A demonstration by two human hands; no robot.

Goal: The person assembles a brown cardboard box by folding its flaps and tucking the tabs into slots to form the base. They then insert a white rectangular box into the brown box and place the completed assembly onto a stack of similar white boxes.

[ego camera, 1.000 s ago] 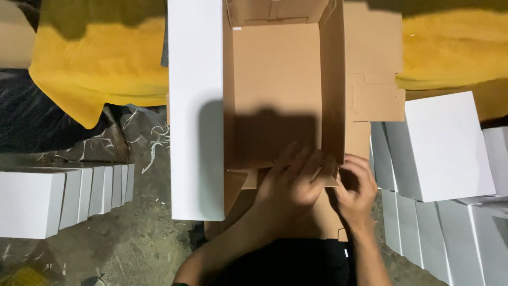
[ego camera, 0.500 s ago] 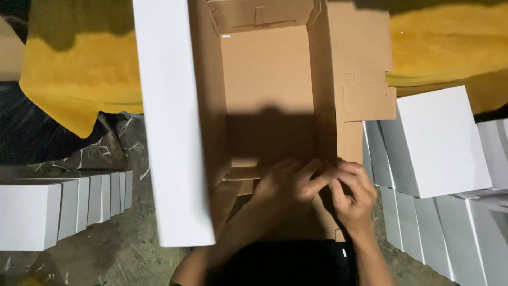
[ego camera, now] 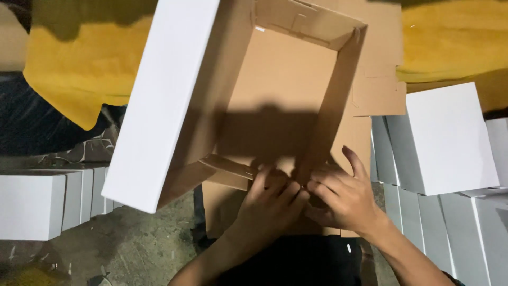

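The open cardboard box, white outside and brown inside (ego camera: 233, 106), sat tilted before the person, above flat brown cardboard sheets (ego camera: 378, 98). The left hand (ego camera: 270, 204) and right hand (ego camera: 344, 198) both pinched its near corner flap. Done well, I judged, the fold needed firm, even pressure along the crease; stacked white boxes (ego camera: 450, 137) flanked it.

Open cardboard box (ego camera: 286, 106), brown inside, white outside, tilted. Left hand (ego camera: 272, 204) and right hand (ego camera: 344, 198) pinch its near flap at the corner, fingers touching. Stacked white boxes (ego camera: 450, 137) right; more (ego camera: 37, 204) left; yellow cloth (ego camera: 74, 79) behind.
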